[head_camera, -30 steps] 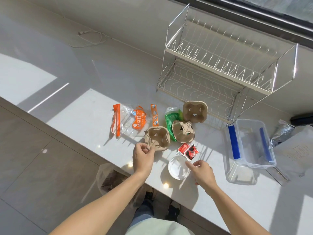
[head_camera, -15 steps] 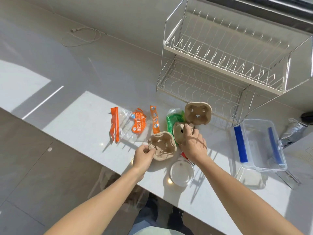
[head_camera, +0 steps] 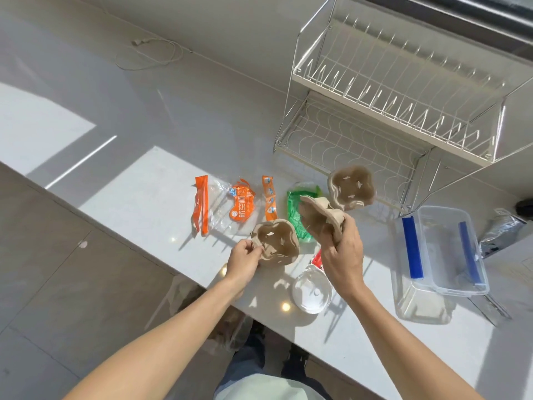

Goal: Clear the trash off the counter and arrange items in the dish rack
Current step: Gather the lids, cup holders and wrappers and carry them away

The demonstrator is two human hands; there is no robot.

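Note:
Three brown pulp cup holders are on or above the white counter (head_camera: 138,203). My left hand (head_camera: 243,259) pinches the rim of the near cup holder (head_camera: 277,245), which rests near the counter's front edge. My right hand (head_camera: 343,255) grips a second cup holder (head_camera: 320,215), lifted and tilted above the green plastic wrapper (head_camera: 297,206). The third cup holder (head_camera: 350,186) lies by the foot of the wire dish rack (head_camera: 389,90). A clear round lid (head_camera: 311,291) and a red sachet (head_camera: 317,259), partly hidden by my right hand, lie near the front edge.
Orange-and-clear plastic wrappers (head_camera: 225,204) lie left of the cup holders. A clear storage box with blue clips (head_camera: 441,249) stands at the right, a silver foil bag (head_camera: 501,228) beyond it. A clear trash bag (head_camera: 202,313) hangs below the counter edge. A white cable (head_camera: 150,53) lies far back.
My right hand left the lid area, took hold of the middle cup holder and lifted it, tilted, off the counter. My left hand stayed on the near cup holder.

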